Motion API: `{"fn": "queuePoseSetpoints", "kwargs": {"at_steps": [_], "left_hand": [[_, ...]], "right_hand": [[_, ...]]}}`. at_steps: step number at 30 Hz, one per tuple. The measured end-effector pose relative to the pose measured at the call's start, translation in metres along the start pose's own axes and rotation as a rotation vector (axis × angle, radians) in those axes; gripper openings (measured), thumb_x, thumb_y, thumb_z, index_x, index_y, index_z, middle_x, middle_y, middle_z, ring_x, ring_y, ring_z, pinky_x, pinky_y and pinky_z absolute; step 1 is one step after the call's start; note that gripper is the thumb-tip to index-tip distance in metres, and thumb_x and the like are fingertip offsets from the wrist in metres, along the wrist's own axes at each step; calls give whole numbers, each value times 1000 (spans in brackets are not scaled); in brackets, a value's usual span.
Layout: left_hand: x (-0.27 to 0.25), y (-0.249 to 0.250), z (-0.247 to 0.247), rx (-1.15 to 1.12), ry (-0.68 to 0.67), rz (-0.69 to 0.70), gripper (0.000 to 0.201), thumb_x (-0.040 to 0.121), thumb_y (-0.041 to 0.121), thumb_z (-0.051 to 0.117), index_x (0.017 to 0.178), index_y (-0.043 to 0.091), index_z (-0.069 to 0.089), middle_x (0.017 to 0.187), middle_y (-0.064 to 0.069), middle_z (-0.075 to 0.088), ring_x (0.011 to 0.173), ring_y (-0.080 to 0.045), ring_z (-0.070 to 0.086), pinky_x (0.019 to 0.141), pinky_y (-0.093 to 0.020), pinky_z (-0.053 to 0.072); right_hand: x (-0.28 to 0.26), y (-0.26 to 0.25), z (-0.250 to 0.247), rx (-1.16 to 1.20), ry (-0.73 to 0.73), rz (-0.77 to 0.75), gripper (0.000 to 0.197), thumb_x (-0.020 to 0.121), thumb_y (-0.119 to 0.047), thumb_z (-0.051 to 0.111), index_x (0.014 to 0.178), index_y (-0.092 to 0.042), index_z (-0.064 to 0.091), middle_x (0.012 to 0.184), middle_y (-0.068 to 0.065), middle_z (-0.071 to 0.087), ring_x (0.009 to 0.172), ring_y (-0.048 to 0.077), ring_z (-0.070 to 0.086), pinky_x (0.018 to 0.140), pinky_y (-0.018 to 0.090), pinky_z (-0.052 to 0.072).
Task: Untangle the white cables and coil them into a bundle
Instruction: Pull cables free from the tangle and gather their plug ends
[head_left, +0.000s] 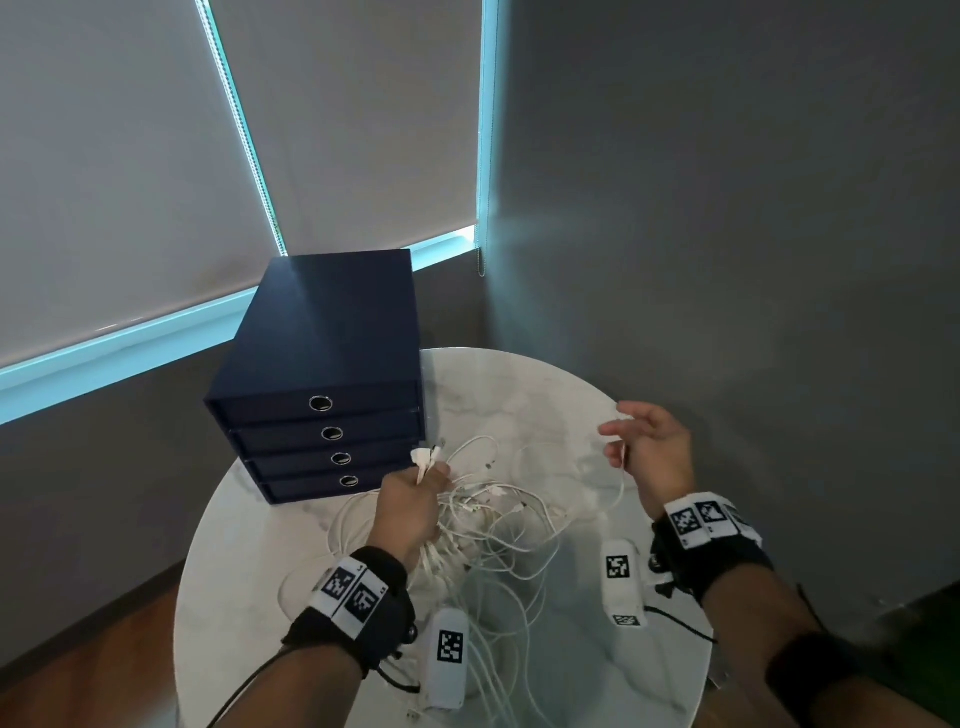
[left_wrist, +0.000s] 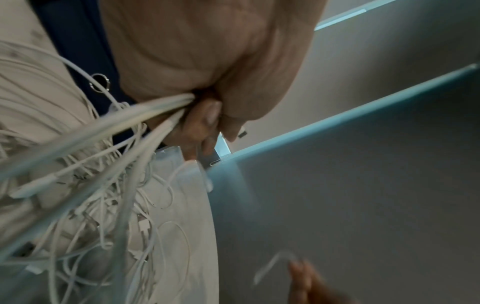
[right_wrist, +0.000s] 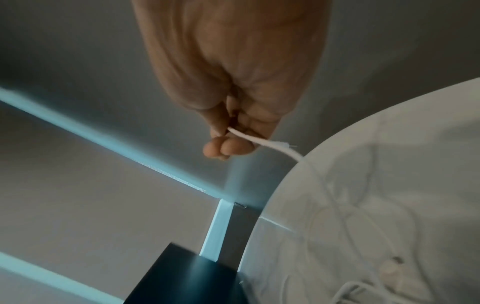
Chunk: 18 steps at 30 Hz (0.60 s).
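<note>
One thin cable (head_left: 622, 470) is pinched by the right hand (head_left: 655, 457) and runs down-left toward the cables (head_left: 488, 525), whose ends the left hand (head_left: 410, 512) grips in its fist.

The head view looks steeply down from above the table (head_left: 524, 384), taking in both wrists and the drawer box (head_left: 322, 364) at its far left. The left wrist view sits very close under the left hand (left_wrist: 207, 61), facing the box (left_wrist: 78, 41) and table (left_wrist: 192, 205). The right wrist view, equally close, faces the table (right_wrist: 363, 185) edge and box (right_wrist: 187, 277). All three share table and box.
</note>
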<state>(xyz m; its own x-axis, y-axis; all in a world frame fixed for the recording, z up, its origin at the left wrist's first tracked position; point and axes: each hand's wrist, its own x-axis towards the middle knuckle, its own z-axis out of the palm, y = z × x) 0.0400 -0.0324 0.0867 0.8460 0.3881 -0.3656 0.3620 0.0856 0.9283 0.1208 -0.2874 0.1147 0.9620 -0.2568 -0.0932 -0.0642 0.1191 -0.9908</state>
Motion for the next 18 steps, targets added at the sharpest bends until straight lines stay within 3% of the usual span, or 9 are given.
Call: {"fn": "queuePoseSetpoints", "kwargs": {"at_steps": [2, 5, 8, 11, 13, 15, 18], "left_hand": [[-5, 4, 6, -21, 4, 46, 30, 101, 28, 57, 97, 2, 72, 81, -14, 67, 43, -12, 45, 43, -23, 36], [-17, 15, 19, -105, -111, 33, 33, 104, 28, 52, 100, 2, 72, 94, -10, 74, 41, -4, 48, 45, -22, 37], [-22, 24, 29, -240, -212, -28, 38, 104, 31, 51, 104, -3, 68, 86, -8, 75, 40, -7, 46, 39, -21, 33], [-22, 31, 29, -349, -204, -51, 35, 104, 29, 51, 101, -2, 66, 79, -9, 73, 40, -11, 53, 36, -20, 32], [-22, 35, 27, -357, -175, -54, 31, 104, 27, 50, 95, 2, 66, 82, -8, 72, 42, -9, 55, 36, -19, 32], [-19, 36, 24, -358, -138, -38, 29, 105, 25, 50, 92, 5, 66, 81, -7, 68, 40, -4, 50, 36, -18, 33], [-12, 35, 20, -379, -108, -32, 28, 105, 24, 50, 90, 6, 66, 76, -4, 59, 42, -5, 45, 35, -18, 35]], "right_hand": [[-14, -8, 19, -48, -125, -64, 21, 92, 6, 51, 104, -9, 57, 81, 13, 72, 45, 16, 54, 44, 21, 42], [-42, -9, 46, -104, -315, -98, 16, 94, 4, 52, 102, -6, 61, 81, 12, 74, 50, 17, 56, 47, 20, 45], [-66, 4, 64, -159, -490, -107, 14, 92, 6, 56, 98, -2, 65, 71, 9, 72, 51, 18, 55, 50, 24, 46], [-78, 21, 69, -152, -626, -70, 12, 90, 8, 58, 94, 2, 67, 61, 5, 66, 48, 16, 53, 48, 22, 43], [-81, 28, 63, -148, -683, -37, 15, 90, 7, 60, 88, -5, 69, 60, 9, 64, 49, 20, 50, 48, 24, 41], [-80, 31, 54, -152, -717, 3, 17, 89, 6, 62, 85, -8, 71, 60, 11, 64, 50, 20, 49, 50, 25, 40], [-77, 33, 40, -206, -745, 24, 11, 88, 6, 64, 88, -1, 71, 63, 14, 63, 48, 14, 51, 47, 20, 39]]}}
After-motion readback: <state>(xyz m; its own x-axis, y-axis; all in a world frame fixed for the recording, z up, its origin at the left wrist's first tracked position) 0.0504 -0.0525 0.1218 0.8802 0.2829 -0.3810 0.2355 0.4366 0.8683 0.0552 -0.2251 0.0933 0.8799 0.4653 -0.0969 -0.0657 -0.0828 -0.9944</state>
